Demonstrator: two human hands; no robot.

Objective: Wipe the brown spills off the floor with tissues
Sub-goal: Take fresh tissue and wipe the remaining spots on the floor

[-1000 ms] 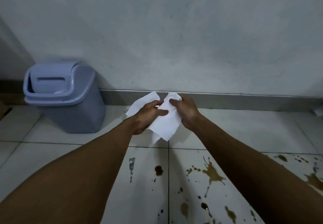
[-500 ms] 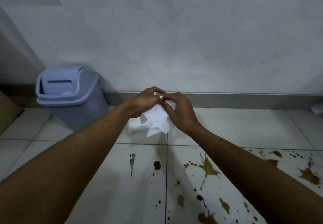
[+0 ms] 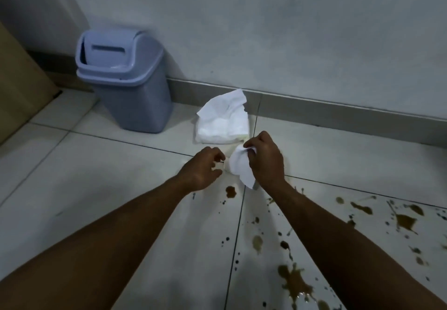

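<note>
Above the stained floor, the hands ready a tissue; wiping looks not yet begun.

The right hand (image 3: 264,158) pinches a bunched white tissue (image 3: 239,168) in curled fingers, held just over the tiles; the left hand (image 3: 202,170) hangs just beside it with loosely curled fingers and nothing in them. Behind them a pack of tissues (image 3: 222,122) lies on the floor (image 3: 72,176) near the skirting, beside a grey-blue bin (image 3: 123,82). The brown spills (image 3: 294,279) spread untouched below and to the right, so by my reading the whole cleaning remains.
</note>
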